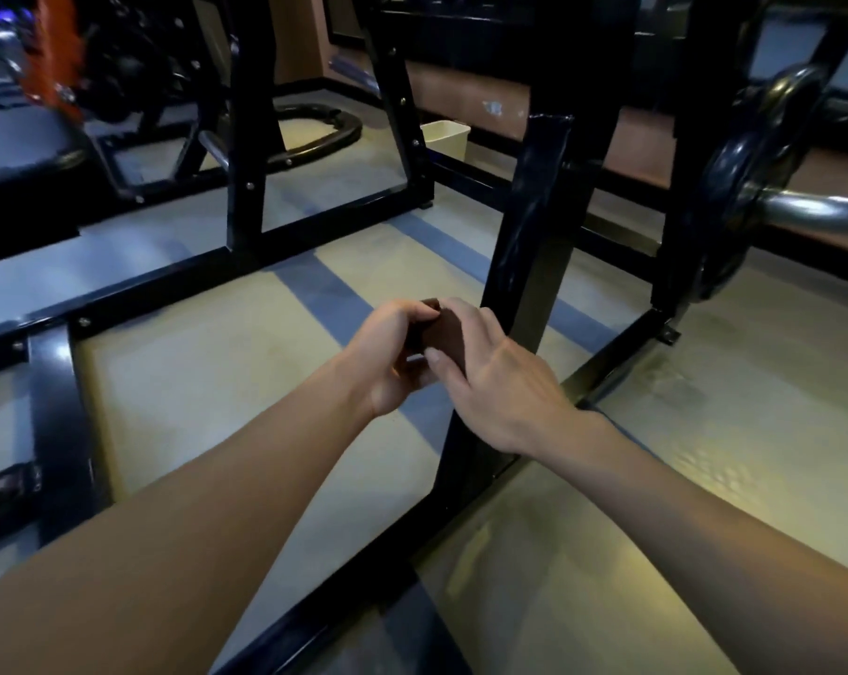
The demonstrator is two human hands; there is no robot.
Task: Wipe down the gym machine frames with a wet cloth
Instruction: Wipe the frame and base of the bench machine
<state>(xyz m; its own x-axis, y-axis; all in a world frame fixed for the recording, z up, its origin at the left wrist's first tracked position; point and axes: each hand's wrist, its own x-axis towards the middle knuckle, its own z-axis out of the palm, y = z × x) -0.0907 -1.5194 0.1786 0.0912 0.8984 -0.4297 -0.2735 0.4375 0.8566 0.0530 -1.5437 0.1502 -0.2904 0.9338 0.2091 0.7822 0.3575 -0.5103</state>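
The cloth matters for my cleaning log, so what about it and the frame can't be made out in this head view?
- cloth: mostly covered by the left hand and right hand; its size and wetness can't be told.
- upright post: its lower part is hidden behind the hands.
- weight plate: the bar it sits on is cut off by the right edge.
- Far machines at top left: blurred.

two bare forearms — left hand (392,353), right hand (499,382) — ungloved, unsleeved

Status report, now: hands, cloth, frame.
Left hand and right hand both grip the dark cloth. Cloth held off the black upright post, not wiping. Nothing between cloth and post.
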